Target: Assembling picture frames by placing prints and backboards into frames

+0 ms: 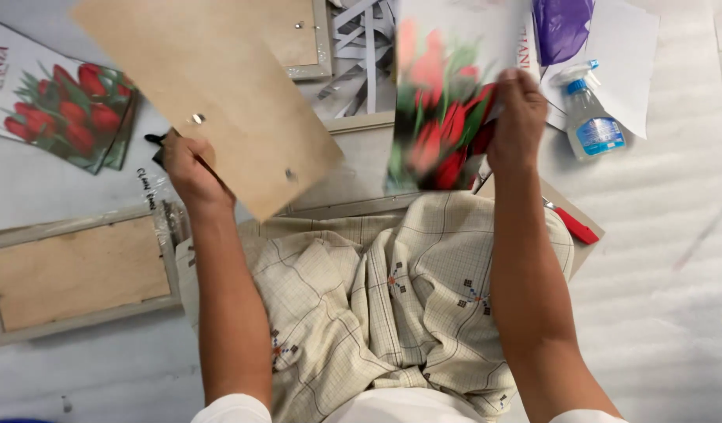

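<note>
My left hand [187,168] grips the lower edge of a tan wooden backing board [212,86] with small metal clips, held tilted above the floor. My right hand [517,117] holds a glossy print of red tulips [439,102], blurred and upright, by its right edge. Between the two, a pale picture frame [361,160] lies on the floor just beyond my lap, which is covered by a checked beige cloth [392,305].
A face-down frame with a wooden back [75,270] lies at the left. More tulip prints [59,106] are stacked at the upper left. A spray bottle [589,117], white sheets, a purple bag [560,27] and a red-handled tool [574,225] sit at the right.
</note>
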